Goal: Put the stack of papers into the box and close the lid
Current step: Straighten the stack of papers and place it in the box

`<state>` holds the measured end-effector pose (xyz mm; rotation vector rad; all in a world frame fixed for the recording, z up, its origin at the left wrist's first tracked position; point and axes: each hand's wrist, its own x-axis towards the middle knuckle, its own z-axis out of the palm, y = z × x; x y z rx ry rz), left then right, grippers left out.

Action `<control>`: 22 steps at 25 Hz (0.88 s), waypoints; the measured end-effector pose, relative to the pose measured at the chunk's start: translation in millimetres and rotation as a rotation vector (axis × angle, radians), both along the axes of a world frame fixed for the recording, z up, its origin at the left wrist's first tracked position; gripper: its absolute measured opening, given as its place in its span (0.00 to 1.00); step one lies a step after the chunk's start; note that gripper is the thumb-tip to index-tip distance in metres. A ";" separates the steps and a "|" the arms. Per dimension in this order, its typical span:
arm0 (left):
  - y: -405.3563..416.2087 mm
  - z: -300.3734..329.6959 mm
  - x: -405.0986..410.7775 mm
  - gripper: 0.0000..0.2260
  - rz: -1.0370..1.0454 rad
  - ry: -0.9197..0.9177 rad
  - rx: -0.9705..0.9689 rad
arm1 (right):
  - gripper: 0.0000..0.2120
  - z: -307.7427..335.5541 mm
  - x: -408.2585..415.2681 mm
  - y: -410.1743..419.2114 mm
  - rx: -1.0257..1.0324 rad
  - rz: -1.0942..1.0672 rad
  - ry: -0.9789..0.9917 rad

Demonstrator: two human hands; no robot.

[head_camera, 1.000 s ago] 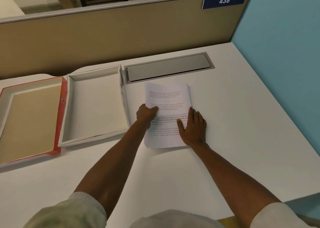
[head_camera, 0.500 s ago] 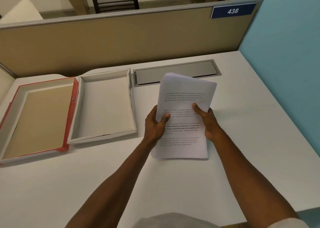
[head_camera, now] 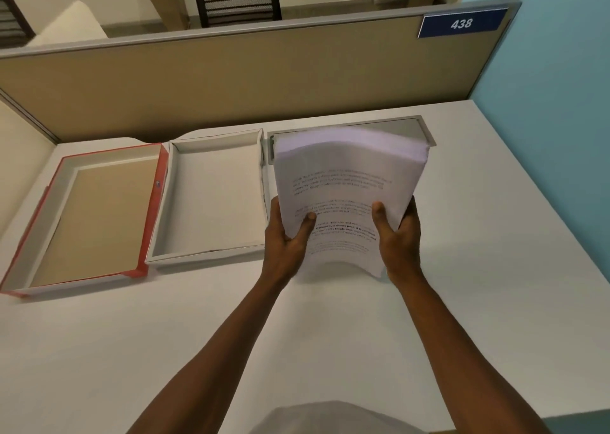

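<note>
I see both hands gripping the stack of papers (head_camera: pixel 346 182) off the desk (head_camera: pixel 462 268) — left hand (head_camera: pixel 287 238) on its left edge, right hand (head_camera: pixel 399 238) on its right, thumbs over the printed page. The open box (head_camera: pixel 211 255) sits just left of it, its red-edged lid (head_camera: pixel 145 219) beside

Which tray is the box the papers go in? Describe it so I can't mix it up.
On the white desk, below the tan partition, two open trays sit side by side. The box is the plain white cardboard tray nearer the held papers; its neighbour, the red-edged tray, has a tan floor.
</note>
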<state>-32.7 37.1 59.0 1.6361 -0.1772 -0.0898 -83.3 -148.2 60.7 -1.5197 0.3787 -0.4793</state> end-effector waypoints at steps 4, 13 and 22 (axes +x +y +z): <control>12.0 -19.1 -19.6 0.27 0.060 -0.011 -0.016 | 0.25 -17.4 -23.8 9.4 -0.066 0.024 -0.033; 22.2 -26.8 -30.8 0.22 0.097 0.001 0.005 | 0.24 -19.3 -27.4 14.5 -0.029 0.003 0.008; 39.9 -38.7 -33.7 0.17 0.020 -0.087 0.172 | 0.29 -41.3 -42.0 23.6 -0.095 -0.044 0.101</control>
